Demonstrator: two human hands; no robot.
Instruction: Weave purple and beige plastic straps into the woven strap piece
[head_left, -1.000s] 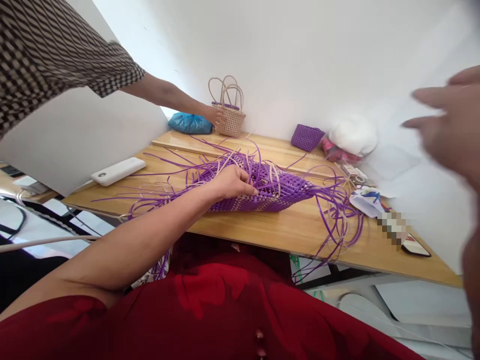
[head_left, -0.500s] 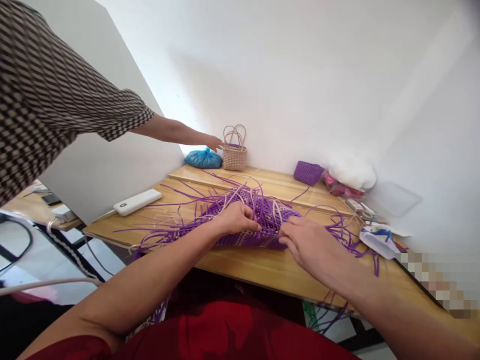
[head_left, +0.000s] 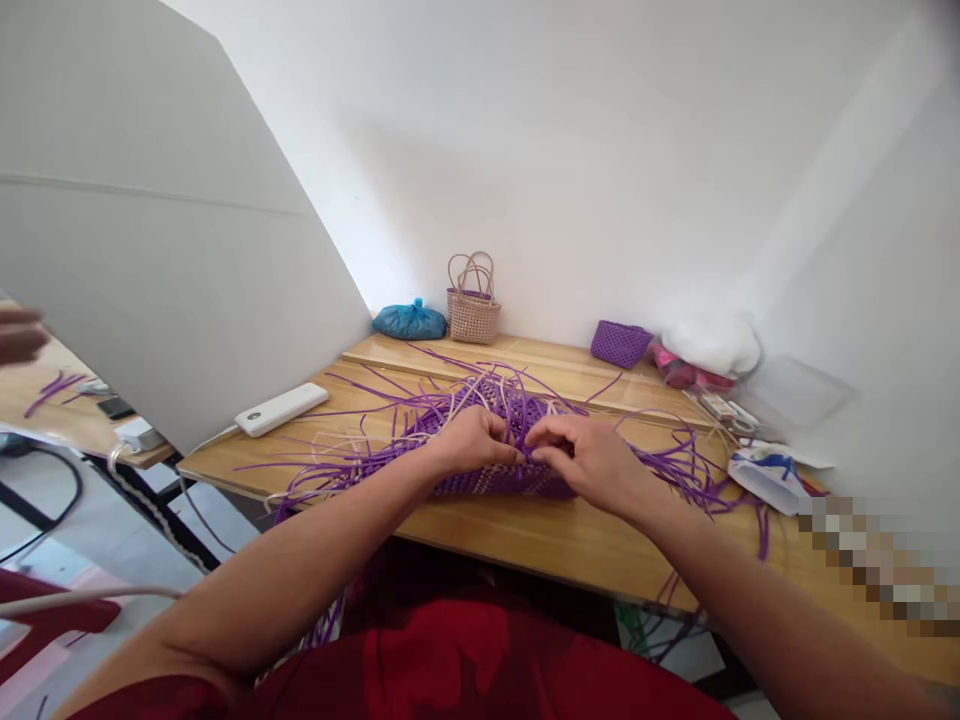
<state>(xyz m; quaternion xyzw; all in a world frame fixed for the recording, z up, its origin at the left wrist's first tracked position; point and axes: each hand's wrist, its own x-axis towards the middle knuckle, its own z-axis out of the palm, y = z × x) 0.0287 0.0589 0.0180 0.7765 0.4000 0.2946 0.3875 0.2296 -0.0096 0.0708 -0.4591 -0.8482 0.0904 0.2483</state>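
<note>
A half-woven purple and cream basket (head_left: 480, 480) lies on its side on the wooden table (head_left: 570, 540), with long loose purple strips (head_left: 675, 465) fanning out on both sides. My left hand (head_left: 469, 443) rests on top of the weave, fingers curled and pinching strips. My right hand (head_left: 585, 460) meets it from the right, fingertips closed on the same strips at the middle of the basket.
A small cream basket with handles (head_left: 472, 305) and a blue bag (head_left: 409, 320) stand at the back wall. A purple woven pouch (head_left: 621, 343), a white bundle (head_left: 712, 345) and papers (head_left: 765, 470) lie to the right. A white power bank (head_left: 281, 408) sits left. Another person's hand (head_left: 19, 335) shows at the far left.
My right hand came down from the air onto the basket and closed on the strips beside my left hand. The other person's arm drew back from the small cream basket to the far left.
</note>
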